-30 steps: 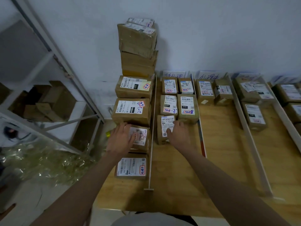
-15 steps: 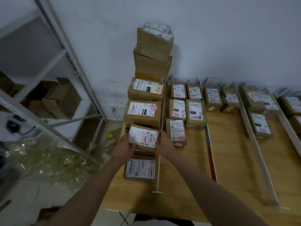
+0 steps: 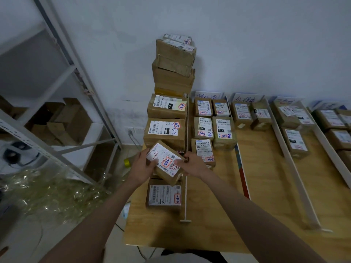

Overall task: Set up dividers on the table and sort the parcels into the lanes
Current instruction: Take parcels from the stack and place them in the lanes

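A small brown parcel with a white label and red stamp is lifted and tilted above the leftmost lane. My left hand grips its left side and my right hand grips its right side. Below it a labelled parcel lies flat at the lane's near end. Behind it two bigger parcels and a tall stack fill that lane. A thin white divider separates it from the second lane, where several small parcels lie. More dividers run across the wooden table.
Further lanes to the right hold labelled parcels, with paper signs against the wall. A metal shelf rack with cardboard boxes stands left of the table. Crumpled clear plastic lies on the floor.
My right hand left the second lane's parcel and joined my left hand on the small parcel. Both hands lifted it off the table and tilted it. The view shifted left.
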A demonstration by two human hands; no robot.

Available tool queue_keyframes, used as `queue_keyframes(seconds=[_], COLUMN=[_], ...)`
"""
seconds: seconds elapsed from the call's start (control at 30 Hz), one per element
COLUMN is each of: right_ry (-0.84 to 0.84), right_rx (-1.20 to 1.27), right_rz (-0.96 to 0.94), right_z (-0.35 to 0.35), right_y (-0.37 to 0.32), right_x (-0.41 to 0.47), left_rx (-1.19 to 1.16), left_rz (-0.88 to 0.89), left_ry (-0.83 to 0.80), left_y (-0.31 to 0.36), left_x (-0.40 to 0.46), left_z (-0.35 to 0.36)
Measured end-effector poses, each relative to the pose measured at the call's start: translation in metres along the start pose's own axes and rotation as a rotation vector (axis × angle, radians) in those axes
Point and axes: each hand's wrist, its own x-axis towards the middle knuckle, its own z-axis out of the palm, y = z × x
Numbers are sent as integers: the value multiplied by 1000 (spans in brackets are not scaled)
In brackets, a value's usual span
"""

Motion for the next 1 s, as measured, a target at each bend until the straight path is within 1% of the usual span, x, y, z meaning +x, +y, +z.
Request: queue_keyframes(seconds=[0.13, 0.23, 0.3, 0.37, 0.47, 0.6, 0.7, 0.8, 0.9, 1.0], right_ry=[13, -18, -63, -62, 13, 177, 279, 379, 463, 521], right_rx=[-81, -55, 19, 112, 117, 132, 124, 88, 123, 184], right_rz=[-15, 40, 112, 147, 122, 89, 140, 219, 279, 323], right_z=[-4, -4, -3, -2, -5, -14, -29, -48, -66, -83], right_y=[-4, -2, 1, 4, 10, 28, 53, 77, 99, 121], right_x=[-16, -25, -32, -42, -56, -82, -102, -120, -135, -145], left_rx=[4, 45, 78, 75, 122, 184, 306, 454, 550, 600], left_rz=[36, 58, 94, 121, 154, 214, 288, 416, 520, 570], left_ry=[-72, -140, -151, -160, -153, -171, -161, -174, -182, -197], left_y=[4, 7, 10, 16, 27, 43, 56, 69, 83, 98], left_x=[2, 2, 1, -1, -2, -9, -16, -22, -29, -34], left_z=[-10, -14, -14, -12, -8, 7, 26, 49, 73, 95])
